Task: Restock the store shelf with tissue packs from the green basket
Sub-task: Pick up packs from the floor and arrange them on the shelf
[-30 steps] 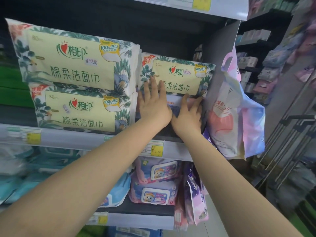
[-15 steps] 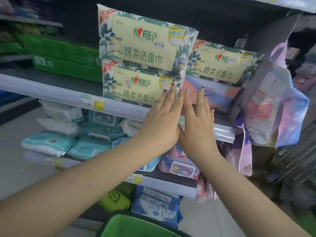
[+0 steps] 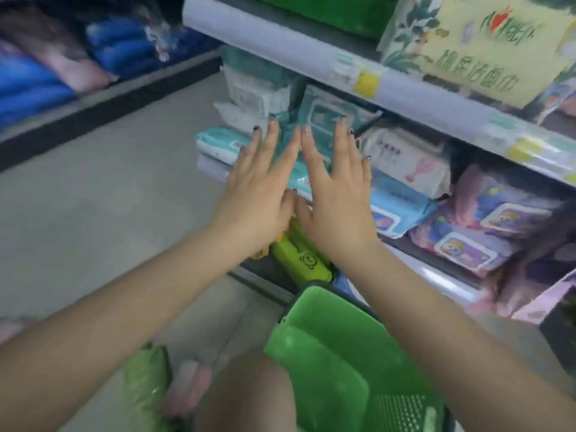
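At the far left, blue and pink packs (image 3: 46, 76) lie blurred on a low shelf across the grey floor (image 3: 93, 198). The left hand (image 3: 260, 182) is stretched out flat, fingers straight, holding nothing; just beside it the right hand (image 3: 338, 194) is spread the same way, also holding nothing, their thumbs nearly touching. Both hang in front of teal packs (image 3: 324, 116) on the middle shelf. Below them the green basket (image 3: 343, 347) stands on the floor. At the upper right, a leaf-printed tissue pack (image 3: 486, 48) sits on the top shelf (image 3: 280, 39).
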The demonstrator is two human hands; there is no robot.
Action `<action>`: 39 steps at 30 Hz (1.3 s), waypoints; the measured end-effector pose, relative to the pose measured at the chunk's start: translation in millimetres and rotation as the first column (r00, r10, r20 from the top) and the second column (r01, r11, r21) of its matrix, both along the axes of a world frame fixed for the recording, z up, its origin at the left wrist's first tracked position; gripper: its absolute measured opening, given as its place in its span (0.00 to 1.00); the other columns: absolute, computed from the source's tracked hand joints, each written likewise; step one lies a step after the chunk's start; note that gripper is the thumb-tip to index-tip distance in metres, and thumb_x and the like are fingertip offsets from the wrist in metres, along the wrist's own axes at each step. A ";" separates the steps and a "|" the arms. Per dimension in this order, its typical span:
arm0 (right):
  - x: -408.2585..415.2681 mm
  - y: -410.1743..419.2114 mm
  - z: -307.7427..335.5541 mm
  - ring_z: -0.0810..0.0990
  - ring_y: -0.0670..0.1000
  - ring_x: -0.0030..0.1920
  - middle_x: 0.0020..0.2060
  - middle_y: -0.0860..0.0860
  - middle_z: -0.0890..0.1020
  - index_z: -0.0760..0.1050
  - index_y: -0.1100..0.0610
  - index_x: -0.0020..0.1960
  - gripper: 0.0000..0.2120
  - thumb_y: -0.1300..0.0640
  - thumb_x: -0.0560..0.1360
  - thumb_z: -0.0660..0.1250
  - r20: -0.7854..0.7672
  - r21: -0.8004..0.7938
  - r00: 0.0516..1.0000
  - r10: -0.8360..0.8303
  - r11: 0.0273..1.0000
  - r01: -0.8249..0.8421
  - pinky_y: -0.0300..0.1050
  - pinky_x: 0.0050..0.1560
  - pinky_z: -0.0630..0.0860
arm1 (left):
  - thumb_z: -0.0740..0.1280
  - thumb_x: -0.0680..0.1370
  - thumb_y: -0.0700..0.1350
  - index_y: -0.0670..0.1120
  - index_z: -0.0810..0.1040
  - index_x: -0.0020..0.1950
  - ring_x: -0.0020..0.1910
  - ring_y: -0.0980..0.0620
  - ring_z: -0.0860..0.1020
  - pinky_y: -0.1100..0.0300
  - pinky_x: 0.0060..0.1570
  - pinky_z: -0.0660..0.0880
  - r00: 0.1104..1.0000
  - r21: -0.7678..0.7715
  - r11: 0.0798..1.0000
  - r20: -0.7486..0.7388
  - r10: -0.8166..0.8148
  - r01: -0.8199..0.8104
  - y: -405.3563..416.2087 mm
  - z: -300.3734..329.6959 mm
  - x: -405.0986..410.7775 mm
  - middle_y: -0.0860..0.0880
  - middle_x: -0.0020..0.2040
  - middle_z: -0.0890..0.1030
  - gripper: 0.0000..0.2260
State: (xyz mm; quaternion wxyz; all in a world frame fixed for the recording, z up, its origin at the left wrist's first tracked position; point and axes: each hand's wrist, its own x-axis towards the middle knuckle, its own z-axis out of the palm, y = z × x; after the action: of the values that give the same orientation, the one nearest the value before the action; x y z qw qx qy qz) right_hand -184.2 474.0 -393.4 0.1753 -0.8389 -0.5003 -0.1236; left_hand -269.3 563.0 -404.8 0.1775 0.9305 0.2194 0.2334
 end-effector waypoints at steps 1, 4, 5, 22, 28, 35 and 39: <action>-11.0 11.0 -14.7 0.49 0.62 0.75 0.76 0.62 0.49 0.52 0.50 0.76 0.36 0.54 0.74 0.65 -0.016 -0.019 1.000 0.026 0.999 -0.026 0.65 0.70 0.51 | 0.61 0.78 0.42 0.47 0.44 0.77 0.76 0.40 0.44 0.48 0.73 0.45 0.999 -0.025 0.999 -0.023 0.039 -0.039 10.7 -16.1 -12.8 0.40 0.77 0.43 0.34; -42.3 41.0 -65.3 0.51 0.63 0.75 0.75 0.63 0.50 0.54 0.50 0.76 0.35 0.55 0.73 0.65 -0.062 -0.137 0.994 0.095 0.985 -0.103 0.66 0.70 0.51 | 0.63 0.77 0.43 0.45 0.48 0.77 0.75 0.37 0.48 0.43 0.73 0.50 0.972 -0.056 0.979 -0.139 0.188 -0.197 39.4 -73.4 -50.8 0.37 0.77 0.46 0.34; -51.5 48.3 -80.7 0.50 0.63 0.75 0.76 0.62 0.49 0.53 0.50 0.76 0.36 0.55 0.73 0.65 -0.090 -0.186 0.989 0.117 0.974 -0.132 0.66 0.70 0.49 | 0.63 0.77 0.43 0.44 0.49 0.77 0.75 0.36 0.49 0.43 0.73 0.50 0.955 -0.068 0.966 -0.183 0.233 -0.248 46.3 -94.1 -63.4 0.37 0.76 0.47 0.33; -50.9 70.6 -199.7 0.45 0.60 0.76 0.76 0.58 0.42 0.42 0.46 0.77 0.38 0.55 0.77 0.63 -0.299 -0.547 0.934 0.194 0.767 -0.334 0.58 0.73 0.48 | 0.68 0.68 0.66 0.47 0.43 0.77 0.71 0.35 0.61 0.43 0.66 0.63 0.495 -0.412 0.567 -0.869 -0.009 -0.713 -27.4 -403.3 -143.9 0.39 0.75 0.53 0.50; -39.2 58.3 -198.4 0.48 0.60 0.76 0.76 0.58 0.42 0.41 0.47 0.77 0.39 0.55 0.76 0.64 -0.305 -0.534 0.942 0.140 0.794 -0.291 0.58 0.73 0.49 | 0.67 0.72 0.55 0.49 0.43 0.77 0.58 0.38 0.73 0.46 0.56 0.73 0.436 -0.244 0.663 -0.889 0.138 -0.707 -47.1 -436.2 -148.1 0.39 0.66 0.67 0.43; -31.9 39.7 -184.7 0.50 0.61 0.75 0.76 0.58 0.41 0.40 0.47 0.77 0.39 0.56 0.77 0.64 -0.319 -0.525 0.943 0.091 0.812 -0.256 0.57 0.74 0.48 | 0.73 0.67 0.48 0.48 0.55 0.74 0.54 0.40 0.75 0.49 0.52 0.74 0.487 -0.276 0.589 -0.841 0.233 -0.759 -32.2 -426.0 -159.3 0.41 0.59 0.71 0.40; -32.0 31.0 -173.9 0.49 0.60 0.75 0.76 0.58 0.41 0.40 0.47 0.77 0.40 0.61 0.76 0.62 -0.322 -0.497 0.942 0.091 0.831 -0.250 0.57 0.74 0.48 | 0.75 0.65 0.48 0.44 0.61 0.72 0.55 0.37 0.75 0.47 0.50 0.74 0.632 -0.366 0.583 -0.691 0.351 -0.725 -19.6 -391.5 -169.2 0.38 0.59 0.72 0.40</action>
State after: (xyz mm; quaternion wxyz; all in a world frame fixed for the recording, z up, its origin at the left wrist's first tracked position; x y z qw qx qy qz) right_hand -216.2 505.0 -567.3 0.0173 -0.8147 -0.5577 0.1578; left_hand -438.5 543.4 -796.3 0.3155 0.7228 0.6090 -0.0849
